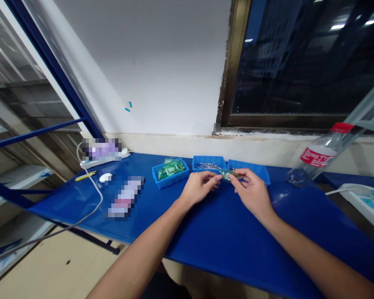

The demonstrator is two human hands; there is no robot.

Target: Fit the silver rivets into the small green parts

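Observation:
Both of my hands hold a small green printed plastic bag (225,176) above the blue table (212,236). My left hand (202,185) pinches its left end between thumb and fingers. At the other end, the thumb and fingers of my right hand (251,189) are closed on the bag. Behind my left hand is a blue bin (173,180) of similar green bags. Slender metal pieces (209,165) lie in a second blue bin (202,158) just beyond my hands. A third blue bin (262,169) is partly hidden by my right hand.
A plastic bottle (319,155) with a red cap stands on the right, near a power strip (369,203). On the left are a yellow cutter (85,176), a white mouse-like object (106,177) and a white cable (100,197). A wall and window rise behind the table.

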